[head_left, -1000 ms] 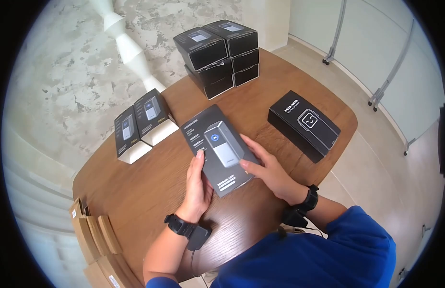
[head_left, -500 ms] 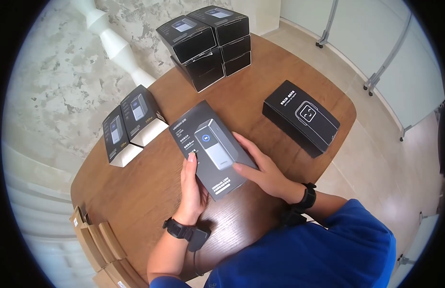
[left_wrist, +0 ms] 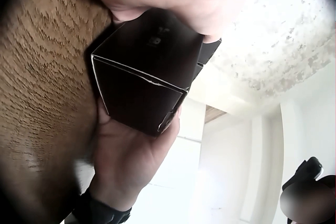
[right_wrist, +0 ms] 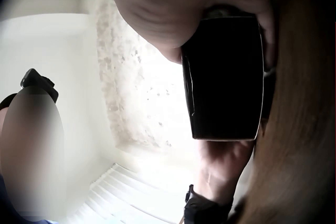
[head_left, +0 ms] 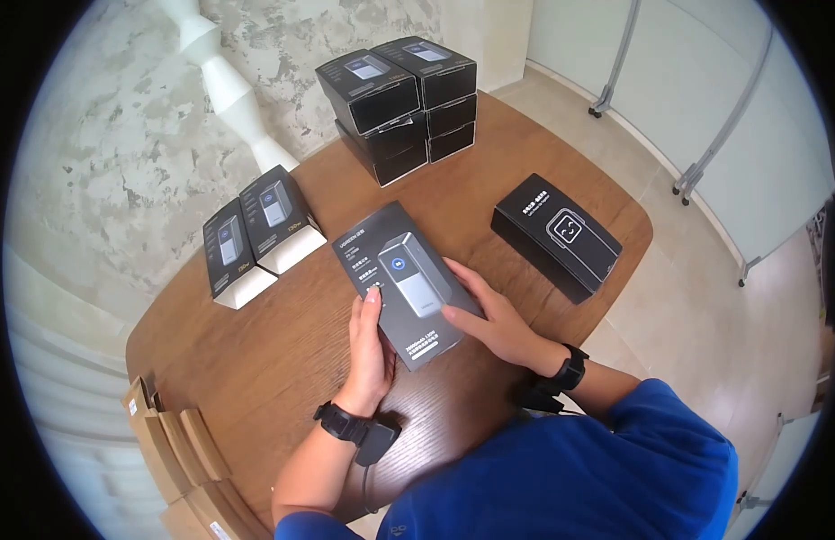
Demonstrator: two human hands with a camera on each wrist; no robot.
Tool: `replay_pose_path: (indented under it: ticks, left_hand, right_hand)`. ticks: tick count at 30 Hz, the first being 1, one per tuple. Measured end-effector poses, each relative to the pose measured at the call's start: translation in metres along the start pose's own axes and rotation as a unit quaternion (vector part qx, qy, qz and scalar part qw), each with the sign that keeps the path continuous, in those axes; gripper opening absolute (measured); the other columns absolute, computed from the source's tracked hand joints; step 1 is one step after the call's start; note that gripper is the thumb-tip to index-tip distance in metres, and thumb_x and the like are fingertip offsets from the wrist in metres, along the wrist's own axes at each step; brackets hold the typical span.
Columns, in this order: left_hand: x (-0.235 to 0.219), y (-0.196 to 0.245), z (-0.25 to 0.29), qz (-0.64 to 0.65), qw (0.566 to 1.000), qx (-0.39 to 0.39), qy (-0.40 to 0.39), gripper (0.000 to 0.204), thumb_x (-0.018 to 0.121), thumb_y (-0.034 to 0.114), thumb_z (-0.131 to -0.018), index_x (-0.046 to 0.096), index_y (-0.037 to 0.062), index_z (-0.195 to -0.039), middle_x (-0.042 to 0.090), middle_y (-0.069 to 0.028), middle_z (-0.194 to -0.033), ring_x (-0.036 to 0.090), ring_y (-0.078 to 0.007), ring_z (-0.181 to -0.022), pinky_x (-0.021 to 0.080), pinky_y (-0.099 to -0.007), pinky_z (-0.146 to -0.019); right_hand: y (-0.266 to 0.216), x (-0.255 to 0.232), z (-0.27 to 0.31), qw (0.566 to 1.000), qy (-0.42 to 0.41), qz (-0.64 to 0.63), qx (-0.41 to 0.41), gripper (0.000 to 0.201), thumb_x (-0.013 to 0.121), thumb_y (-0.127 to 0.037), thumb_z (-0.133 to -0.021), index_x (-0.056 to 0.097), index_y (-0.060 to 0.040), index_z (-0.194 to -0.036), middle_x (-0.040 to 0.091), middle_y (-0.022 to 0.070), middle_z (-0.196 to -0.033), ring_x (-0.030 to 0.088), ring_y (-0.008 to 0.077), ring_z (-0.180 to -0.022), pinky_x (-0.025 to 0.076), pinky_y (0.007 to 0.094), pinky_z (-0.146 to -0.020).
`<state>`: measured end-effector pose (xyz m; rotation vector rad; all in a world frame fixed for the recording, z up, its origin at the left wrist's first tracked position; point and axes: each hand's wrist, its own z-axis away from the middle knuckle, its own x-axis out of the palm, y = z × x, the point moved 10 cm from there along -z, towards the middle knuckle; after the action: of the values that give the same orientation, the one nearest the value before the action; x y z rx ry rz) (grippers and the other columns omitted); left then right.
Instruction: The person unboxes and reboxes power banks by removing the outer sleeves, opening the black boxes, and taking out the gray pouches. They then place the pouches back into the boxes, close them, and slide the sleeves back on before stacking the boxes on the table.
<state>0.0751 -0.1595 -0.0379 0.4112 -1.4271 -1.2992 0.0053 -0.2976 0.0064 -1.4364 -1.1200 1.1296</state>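
Both hands hold a dark grey box (head_left: pixel 404 286) with a silver power bank pictured on its face, tilted in front of the body. The left hand (head_left: pixel 370 353) grips its left edge, thumb on the printed face. On the right edge, the right hand (head_left: pixel 497 322) has its thumb on the face and fingers along the side. In the left wrist view the box's dark end (left_wrist: pixel 136 92) shows between both hands; the right wrist view shows its black end panel (right_wrist: pixel 226 82) too. The fingers beneath are mostly hidden.
Two similar boxes (head_left: pixel 272 211) lie side by side at the left. Several black boxes (head_left: pixel 372 90) are stacked at the back. A black box with a smiling-face drawing (head_left: pixel 561 234) lies at the right. Brown cardboard pieces (head_left: pixel 179 450) are at the lower left of the wooden table (head_left: pixel 255 360).
The view has shifted a little and back. The box stays between both hands with nearly the same grip; no other box has visibly moved on the table.
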Motion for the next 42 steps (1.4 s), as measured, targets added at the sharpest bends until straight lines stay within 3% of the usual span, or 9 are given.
replay_pose_path:
  ticks: [9, 15, 21, 26, 28, 34, 37, 39, 42]
  left_hand:
    - [0.026, -0.003, 0.008, 0.006, 0.99, 0.029, -0.138, 0.038, 0.043, 0.034, -0.101, 0.045, 0.0023, -0.123, 0.058, -0.0075, -0.108, 0.058, -0.0138, -0.093, 0.048, -0.0287, -0.084]
    - [0.041, -0.012, 0.015, -0.14, 0.975, 0.028, -0.172, 0.024, 0.054, 0.021, -0.097, 0.057, 0.0007, -0.11, 0.064, -0.0051, -0.095, 0.058, -0.0099, -0.084, 0.046, -0.0236, -0.078]
    - [0.033, -0.023, 0.011, -0.214, 0.962, 0.043, -0.166, 0.019, 0.058, 0.015, -0.094, 0.061, 0.0013, -0.106, 0.066, -0.0035, -0.09, 0.058, -0.0085, -0.08, 0.047, -0.0229, -0.075]
    - [0.035, -0.013, 0.012, -0.244, 0.953, 0.097, -0.151, 0.017, 0.062, 0.017, -0.091, 0.064, 0.002, -0.099, 0.066, -0.0049, -0.082, 0.059, -0.0105, -0.072, 0.048, -0.0256, -0.067]
    - [0.04, -0.012, 0.015, -0.31, 0.932, 0.076, -0.17, 0.017, 0.061, 0.014, -0.093, 0.063, 0.0005, -0.103, 0.066, -0.0023, -0.089, 0.058, -0.0067, -0.081, 0.047, -0.0221, -0.075]
    - [0.043, -0.005, 0.019, -0.307, 0.93, 0.085, -0.184, 0.018, 0.061, 0.015, -0.092, 0.064, 0.002, -0.104, 0.065, -0.0008, -0.087, 0.057, -0.0062, -0.08, 0.047, -0.0223, -0.074]
    - [0.037, -0.003, 0.011, -0.218, 0.962, 0.073, -0.149, 0.023, 0.061, 0.016, -0.093, 0.06, 0.0034, -0.112, 0.063, 0.0003, -0.093, 0.056, -0.0062, -0.082, 0.046, -0.0221, -0.075]
    - [0.037, 0.034, 0.001, -0.232, 0.957, 0.145, -0.1, 0.03, 0.058, 0.017, -0.094, 0.053, 0.0036, -0.121, 0.059, -0.0004, -0.103, 0.055, -0.0068, -0.091, 0.046, -0.0226, -0.079]
    - [0.054, 0.106, -0.04, -0.212, 0.938, 0.272, -0.036, 0.055, 0.06, 0.031, -0.093, 0.039, 0.0028, -0.135, 0.051, -0.017, -0.125, 0.052, -0.0224, -0.11, 0.043, -0.0345, -0.092]
  right_hand:
    - [-0.026, -0.037, -0.004, 0.976, 0.012, -0.174, 0.132, 0.061, 0.059, -0.025, -0.093, 0.032, -0.0067, -0.144, 0.052, 0.0048, -0.129, 0.052, 0.0117, -0.114, 0.048, 0.0263, -0.089]
    - [-0.069, -0.069, -0.025, 0.97, 0.044, -0.232, 0.066, 0.057, 0.055, -0.026, -0.095, 0.034, -0.0033, -0.142, 0.054, 0.0089, -0.125, 0.06, 0.0154, -0.104, 0.055, 0.0298, -0.083]
    - [-0.16, -0.094, -0.12, 0.984, 0.008, -0.156, -0.085, 0.034, 0.054, -0.033, -0.095, 0.056, -0.0069, -0.117, 0.065, 0.0058, -0.106, 0.063, 0.0132, -0.098, 0.054, 0.0294, -0.074]
    - [-0.171, -0.081, -0.236, 0.988, -0.003, -0.132, -0.078, 0.044, 0.057, -0.035, -0.092, 0.052, -0.0066, -0.125, 0.056, 0.0074, -0.124, 0.052, 0.0192, -0.115, 0.047, 0.0446, -0.094]
    - [-0.162, -0.077, -0.263, 0.991, 0.012, -0.121, -0.055, 0.041, 0.059, -0.036, -0.091, 0.055, -0.0075, -0.121, 0.058, 0.0067, -0.12, 0.054, 0.0188, -0.113, 0.048, 0.0458, -0.093]
    - [-0.12, -0.082, -0.301, 0.995, 0.085, -0.043, 0.032, 0.041, 0.06, -0.04, -0.089, 0.058, -0.0091, -0.116, 0.06, 0.0052, -0.114, 0.055, 0.0188, -0.108, 0.046, 0.0465, -0.092]
    - [-0.13, -0.099, -0.302, 0.987, 0.11, 0.12, -0.008, 0.044, 0.058, -0.045, -0.088, 0.06, -0.009, -0.113, 0.06, 0.0053, -0.112, 0.055, 0.0173, -0.103, 0.044, 0.0428, -0.088]
    - [-0.13, -0.103, -0.309, 0.975, 0.093, 0.198, -0.023, 0.049, 0.057, -0.051, -0.086, 0.062, -0.009, -0.11, 0.061, 0.0053, -0.108, 0.055, 0.0154, -0.096, 0.042, 0.0392, -0.085]
    - [-0.131, -0.094, -0.299, 0.982, 0.036, 0.187, 0.002, 0.056, 0.056, -0.056, -0.086, 0.062, -0.008, -0.114, 0.062, 0.0061, -0.106, 0.058, 0.0175, -0.094, 0.044, 0.0391, -0.088]
